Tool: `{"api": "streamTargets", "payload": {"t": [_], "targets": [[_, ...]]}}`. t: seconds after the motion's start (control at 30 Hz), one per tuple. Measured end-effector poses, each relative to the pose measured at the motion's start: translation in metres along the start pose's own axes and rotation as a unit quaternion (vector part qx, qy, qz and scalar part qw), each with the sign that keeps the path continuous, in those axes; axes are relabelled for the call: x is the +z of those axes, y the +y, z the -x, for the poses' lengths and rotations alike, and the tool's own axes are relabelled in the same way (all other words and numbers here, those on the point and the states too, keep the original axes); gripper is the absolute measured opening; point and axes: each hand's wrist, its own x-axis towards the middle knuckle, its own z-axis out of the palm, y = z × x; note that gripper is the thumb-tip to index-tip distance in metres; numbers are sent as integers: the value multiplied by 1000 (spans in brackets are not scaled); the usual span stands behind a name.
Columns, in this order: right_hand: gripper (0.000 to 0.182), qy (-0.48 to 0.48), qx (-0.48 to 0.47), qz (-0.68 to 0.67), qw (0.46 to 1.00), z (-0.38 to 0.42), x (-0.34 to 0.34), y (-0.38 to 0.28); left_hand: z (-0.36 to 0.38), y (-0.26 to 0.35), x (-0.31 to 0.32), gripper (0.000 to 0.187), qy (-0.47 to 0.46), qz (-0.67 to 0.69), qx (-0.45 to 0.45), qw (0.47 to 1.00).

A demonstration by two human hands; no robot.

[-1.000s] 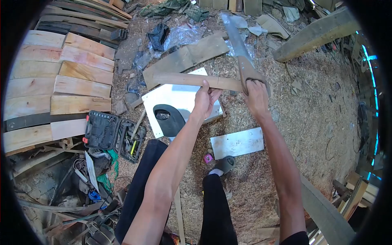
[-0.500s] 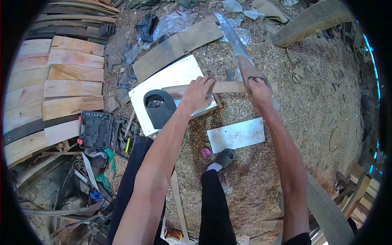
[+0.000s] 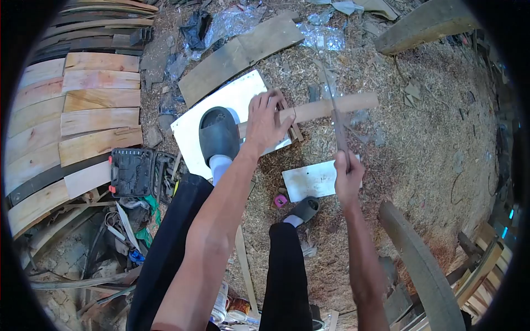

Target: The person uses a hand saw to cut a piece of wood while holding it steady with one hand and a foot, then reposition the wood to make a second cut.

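My right hand (image 3: 348, 176) is closed around the handle end of a handsaw (image 3: 339, 124). The saw's blade crosses a long, flat wooden strip (image 3: 323, 109), pointing away from me. On the strip, left of the blade, my left hand (image 3: 265, 118) grips it, with the thumb on the near side and the fingers over the far side. The strip rests on a white board (image 3: 190, 124) and its right end sticks out past the board. My left foot, in a dark slipper (image 3: 217, 132), stands on the board by the strip's left end.
A smaller white panel (image 3: 309, 183) lies on the sawdust-covered ground near my right slipper (image 3: 305, 209) and a pink tape measure (image 3: 280, 200). Stacked planks (image 3: 102, 99) and an open tool case (image 3: 132, 172) are at left. Curved timbers (image 3: 425, 265) stand at right.
My right hand has drawn the saw back towards me, and the blade now lies across the strip. The strip's right end has swung away from me. The left slipper has shifted and a white sock now shows.
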Motion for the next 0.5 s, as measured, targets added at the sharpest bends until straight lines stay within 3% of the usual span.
{"api": "streamTargets", "payload": {"t": [0.03, 0.07, 0.13, 0.33, 0.4, 0.5], "targets": [[32, 11, 31, -100, 994, 8, 4, 4, 1, -3, 6, 52, 35, -5, 8, 999], [32, 11, 35, -104, 994, 16, 8, 7, 1, -7, 10, 53, 70, -11, 19, 997], [35, -5, 129, -178, 975, 25, 16, -4, 3, -10, 13, 54, 42, 4, 2, 999], [43, 23, 144, -169, 975, 23, 26, -3, -4, -11, 11, 49, 8, -52, 42, 998], [48, 25, 180, -125, 975, 22, 28, -8, -11, -19, 7, 45, -61, -101, 96, 988], [52, 33, 204, -126, 970, 23, 32, -14, -16, -22, 10, 43, -50, -64, 95, 992]]}}
